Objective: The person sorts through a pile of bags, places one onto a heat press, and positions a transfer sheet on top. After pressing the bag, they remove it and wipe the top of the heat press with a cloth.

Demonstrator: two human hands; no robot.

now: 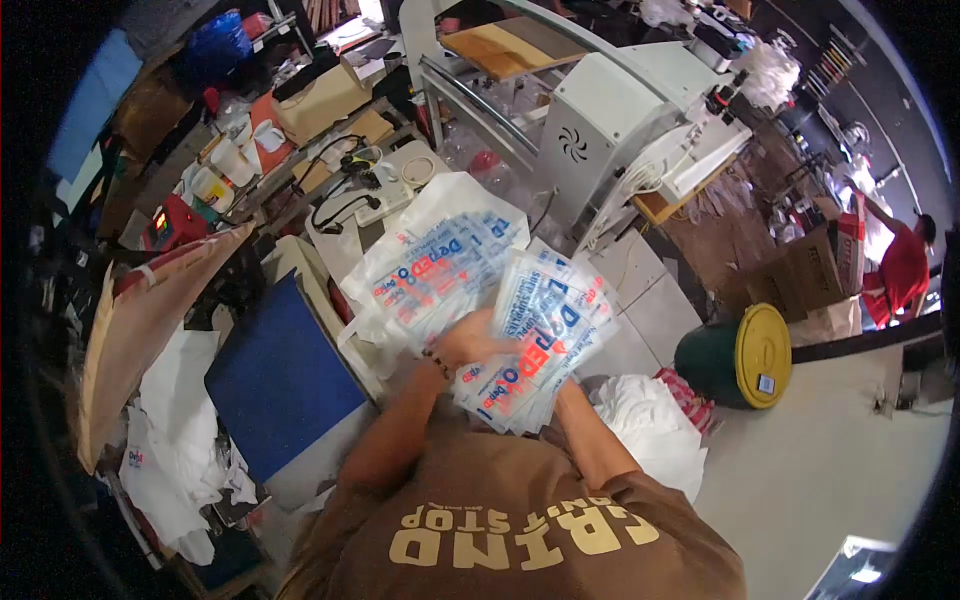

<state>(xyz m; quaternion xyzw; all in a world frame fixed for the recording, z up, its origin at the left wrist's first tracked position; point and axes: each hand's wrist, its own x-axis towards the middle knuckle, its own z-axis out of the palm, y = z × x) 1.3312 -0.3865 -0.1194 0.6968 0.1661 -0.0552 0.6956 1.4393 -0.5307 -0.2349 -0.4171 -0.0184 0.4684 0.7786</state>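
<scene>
A fanned bundle of clear printed sheets point(540, 335) with blue and red lettering is held in front of my chest. My left hand point(468, 340) lies at the bundle's left edge, slightly blurred, its fingers reaching onto the sheets. Beneath the bundle's right side, my right forearm point(590, 430) leads up to a hand that the sheets hide. Just beyond my left hand, more printed sheets point(435, 265) lie spread over white paper or plastic point(470, 195) on a small table.
A white machine point(590, 120) stands ahead. At the right are a green bin with a yellow lid point(765, 355), white bags point(655, 430), cardboard boxes point(800, 275) and a person in red point(900, 270). A blue board point(285, 370) leans at the left.
</scene>
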